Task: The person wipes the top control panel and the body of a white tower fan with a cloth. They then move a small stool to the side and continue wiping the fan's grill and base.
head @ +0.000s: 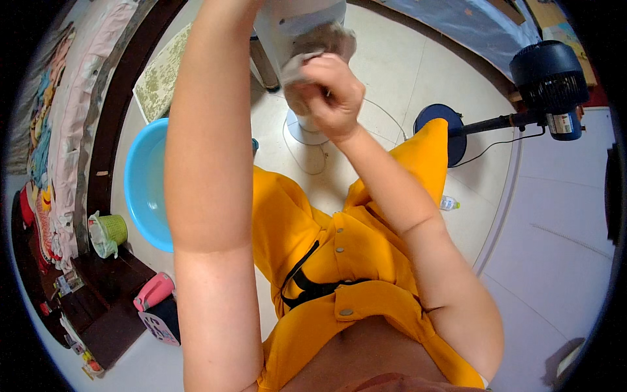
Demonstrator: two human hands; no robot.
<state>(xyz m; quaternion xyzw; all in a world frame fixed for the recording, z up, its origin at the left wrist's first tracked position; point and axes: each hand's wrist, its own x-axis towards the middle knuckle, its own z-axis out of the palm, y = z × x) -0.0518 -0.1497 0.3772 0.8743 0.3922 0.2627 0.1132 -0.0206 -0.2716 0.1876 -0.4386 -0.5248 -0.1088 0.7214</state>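
My right hand (pixel 338 93) is closed around a crumpled grey cloth (pixel 296 71), slightly blurred, in front of a white floor-standing appliance (pixel 311 14). Part of the cloth lies against or close before the appliance's body; contact cannot be told. Below it a white stem ends in a round white base (pixel 307 134) on the floor. My left forearm reaches up past the top edge of the picture, so my left hand is out of view. The appliance's upper part is cut off too.
Left of my forearm stands a light blue basin (pixel 139 196), partly hidden. At right is a dark blue pedestal fan (pixel 548 78) with a trailing cord. A plastic bottle (pixel 448 203), a green basket (pixel 111 230) and a pink hand-held device (pixel 156 291) are around me.
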